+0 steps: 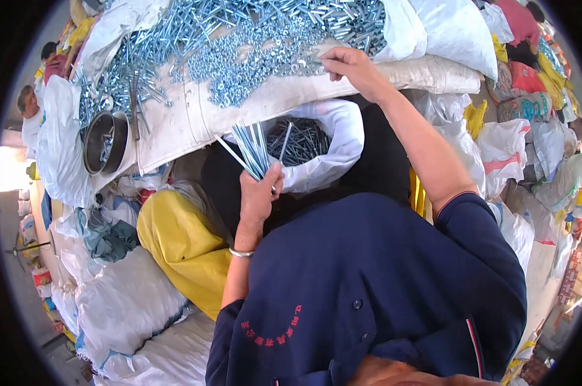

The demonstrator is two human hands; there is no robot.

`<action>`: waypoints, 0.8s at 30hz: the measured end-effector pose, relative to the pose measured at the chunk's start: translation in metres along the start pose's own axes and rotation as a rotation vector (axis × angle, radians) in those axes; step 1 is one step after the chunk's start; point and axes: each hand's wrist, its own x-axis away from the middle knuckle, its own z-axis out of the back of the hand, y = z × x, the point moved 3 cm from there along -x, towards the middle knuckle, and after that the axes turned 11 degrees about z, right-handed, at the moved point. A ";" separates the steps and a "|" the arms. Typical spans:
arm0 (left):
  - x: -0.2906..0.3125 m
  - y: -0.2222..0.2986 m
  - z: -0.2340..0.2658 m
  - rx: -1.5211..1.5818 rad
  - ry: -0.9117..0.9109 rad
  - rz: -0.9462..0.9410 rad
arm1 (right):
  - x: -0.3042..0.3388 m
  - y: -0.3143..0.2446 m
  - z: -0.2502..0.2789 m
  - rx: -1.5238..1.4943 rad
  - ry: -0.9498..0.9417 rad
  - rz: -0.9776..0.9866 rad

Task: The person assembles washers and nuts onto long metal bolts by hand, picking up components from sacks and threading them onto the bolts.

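Observation:
My left hand (pixel 257 196) is closed round a fanned bunch of long, thin metal rods (pixel 251 149), bolt-like and silvery, with their tips pointing up and away. The bunch is at the left side of an open white sack (pixel 346 147), which holds many dark rods or screws (pixel 298 143). Over the near edge of the cloth-covered work surface (pixel 191 119), my right hand (pixel 355 72) has its thumb and fingers pinched together. What they hold, if anything, is too small to make out. Beside these fingertips lies a spread of small shiny nuts (pixel 239 72).
Heaps of silvery bolts (pixel 207 22) cover the far part of the surface. A dark round bowl (pixel 104 143) with a few metal pieces stands at the left. White sacks (pixel 127 296) and a yellow sack (pixel 175 238) crowd my left; more bags (pixel 506 151) are on my right. Other people sit farther off.

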 end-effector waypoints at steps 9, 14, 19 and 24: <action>0.001 0.016 -0.012 -0.030 -0.007 -0.107 | 0.056 -0.056 -0.042 -0.307 -0.204 0.035; 0.004 0.013 -0.009 -0.085 0.019 -0.163 | 0.063 -0.058 -0.040 -0.240 -0.254 0.025; 0.002 0.010 -0.003 -0.358 0.117 -0.243 | 0.070 -0.063 -0.048 -0.009 -0.318 0.115; -0.004 0.002 -0.012 -0.373 0.091 -0.236 | 0.074 -0.054 -0.074 0.212 -0.505 0.258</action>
